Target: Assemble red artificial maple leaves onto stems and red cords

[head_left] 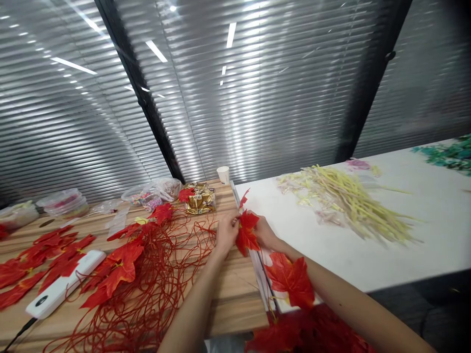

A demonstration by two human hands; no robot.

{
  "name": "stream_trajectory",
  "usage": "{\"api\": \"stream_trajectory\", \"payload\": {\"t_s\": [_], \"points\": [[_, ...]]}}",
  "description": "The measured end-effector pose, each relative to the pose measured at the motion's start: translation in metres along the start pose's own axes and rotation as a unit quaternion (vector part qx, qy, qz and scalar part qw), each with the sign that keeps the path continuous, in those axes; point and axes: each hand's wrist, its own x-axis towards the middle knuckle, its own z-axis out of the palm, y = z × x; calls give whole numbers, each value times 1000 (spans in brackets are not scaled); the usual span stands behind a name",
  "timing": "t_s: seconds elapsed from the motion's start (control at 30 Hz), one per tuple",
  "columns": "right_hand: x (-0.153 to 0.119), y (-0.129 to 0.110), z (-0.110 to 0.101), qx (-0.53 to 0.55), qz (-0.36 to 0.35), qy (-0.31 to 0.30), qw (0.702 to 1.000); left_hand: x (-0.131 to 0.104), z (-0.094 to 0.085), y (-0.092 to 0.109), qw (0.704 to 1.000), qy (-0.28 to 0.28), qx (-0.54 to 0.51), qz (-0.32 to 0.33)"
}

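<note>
A red artificial maple leaf [247,234] is between my two hands, above the seam where the tables meet. With fingers pinched, my left hand [226,231] grips it at its left edge. My right hand [264,231] is closed at its other side, its fingertips partly hidden behind the leaf. From there a strand hangs toward me, bearing another red leaf [290,278] beside my right forearm. More red leaves [283,333] are bunched at the bottom edge. Left of my left forearm spreads a tangle of red cord [158,279].
Loose red leaves [47,255] and a white corded device [66,284] lie on the wooden table. Behind them stand a gold packet [200,198], a paper cup [223,175] and plastic tubs [64,202]. Yellow stems [353,206] lie on the white table, with green foliage [451,154] farther right.
</note>
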Motion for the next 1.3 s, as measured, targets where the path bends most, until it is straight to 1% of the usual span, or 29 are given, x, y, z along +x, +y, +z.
{"api": "stream_trajectory", "payload": {"t_s": [0.2, 0.37, 0.6, 1.3], "points": [[-1, 7, 1, -13, 8, -23, 1000, 0, 0, -2, 1000, -8, 9, -10], [-1, 10, 1, -26, 6, -25, 999, 1, 1, -3, 1000, -7, 5, -4], [-1, 14, 2, -39, 11, -27, 999, 0, 1, -3, 1000, -16, 13, -17], [1, 8, 0, -53, 12, -36, 998, 0, 1, -1, 999, -27, 18, -12]]}}
